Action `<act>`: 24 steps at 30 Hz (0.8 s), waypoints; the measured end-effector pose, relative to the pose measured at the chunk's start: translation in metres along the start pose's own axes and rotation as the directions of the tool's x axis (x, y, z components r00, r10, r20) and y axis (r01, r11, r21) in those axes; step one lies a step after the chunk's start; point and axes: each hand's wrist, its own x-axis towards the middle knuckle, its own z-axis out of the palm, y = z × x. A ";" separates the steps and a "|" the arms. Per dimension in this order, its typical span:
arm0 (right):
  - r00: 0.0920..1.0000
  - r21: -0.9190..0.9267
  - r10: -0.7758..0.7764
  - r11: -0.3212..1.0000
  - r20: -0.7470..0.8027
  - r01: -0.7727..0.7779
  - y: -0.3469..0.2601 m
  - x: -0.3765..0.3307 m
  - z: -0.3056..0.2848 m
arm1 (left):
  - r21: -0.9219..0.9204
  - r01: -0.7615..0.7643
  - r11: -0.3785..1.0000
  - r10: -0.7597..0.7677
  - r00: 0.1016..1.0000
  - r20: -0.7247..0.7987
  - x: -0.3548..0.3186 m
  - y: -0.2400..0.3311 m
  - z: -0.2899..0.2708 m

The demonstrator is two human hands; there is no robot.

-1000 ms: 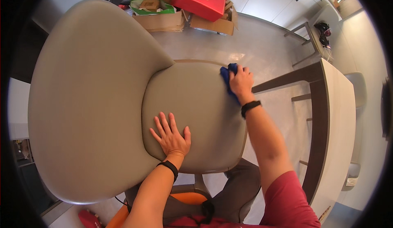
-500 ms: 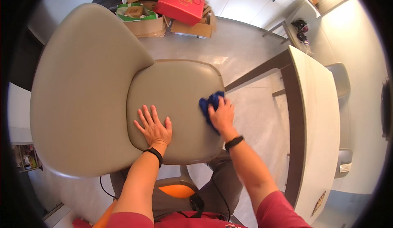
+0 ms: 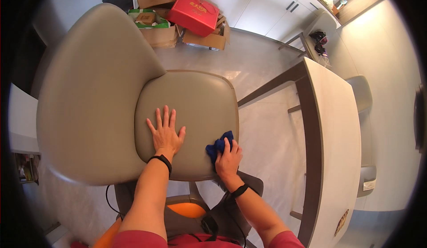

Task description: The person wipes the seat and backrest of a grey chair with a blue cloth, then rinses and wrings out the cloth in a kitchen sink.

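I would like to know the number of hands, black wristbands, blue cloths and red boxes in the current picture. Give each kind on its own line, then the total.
Hands: 2 (left hand, right hand)
Black wristbands: 2 (left wristband, right wristband)
Blue cloth: 1, in the right hand
Red box: 1
Total: 6

Seat: right of the backrest
Left hand: on the seat, left of its middle
Cloth: on the seat, by its near right corner, under the right hand
Table: right of the seat
Cartons: on the floor, beyond the seat's far edge
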 end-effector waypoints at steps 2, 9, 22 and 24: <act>0.997 0.007 -0.058 0.998 -0.050 0.058 -0.007 0.038 0.013 | -0.011 0.051 0.999 -0.051 0.999 0.005 -0.001 -0.008 0.009; 0.994 -0.096 -0.094 0.991 -0.050 0.089 -0.011 0.231 0.064 | -0.077 0.011 0.997 -0.013 0.999 -0.030 0.000 -0.008 0.027; 0.986 0.124 -0.148 0.980 -0.079 0.157 0.001 0.207 0.051 | -0.069 0.003 0.998 -0.004 1.000 -0.021 0.004 -0.006 0.024; 0.982 0.122 -0.169 0.976 -0.087 0.179 -0.001 0.151 0.032 | -0.078 -0.009 0.997 0.006 0.999 -0.047 0.004 -0.005 0.027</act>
